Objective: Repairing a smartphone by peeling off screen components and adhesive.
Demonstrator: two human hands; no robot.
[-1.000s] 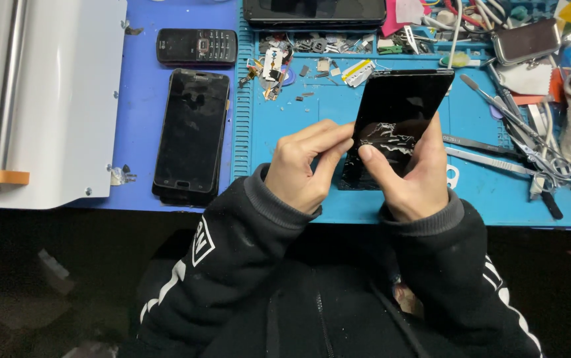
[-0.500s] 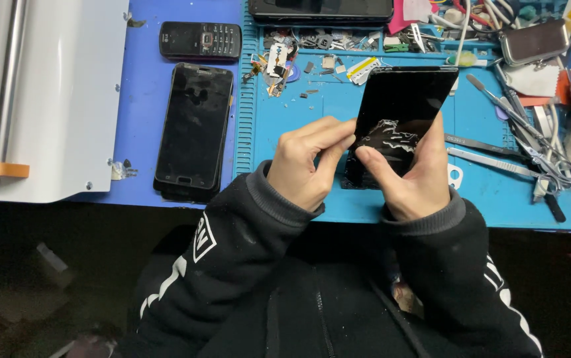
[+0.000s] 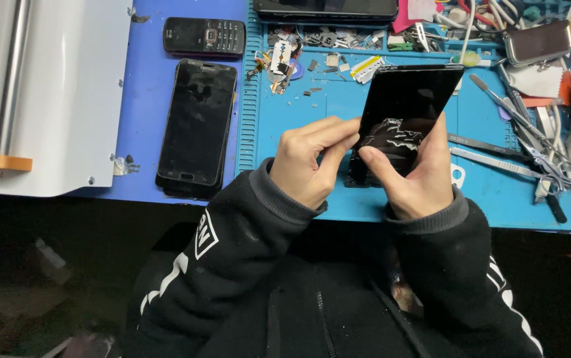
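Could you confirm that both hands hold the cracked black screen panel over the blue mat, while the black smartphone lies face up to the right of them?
Not quite: in the head view the black smartphone lies to the left of the hands, not the right. The rest stands: the left hand and right hand hold the cracked black screen panel over the blue mat.

Both hands [image 3: 365, 166] grip cracked phone [image 3: 408, 109] (tilted).
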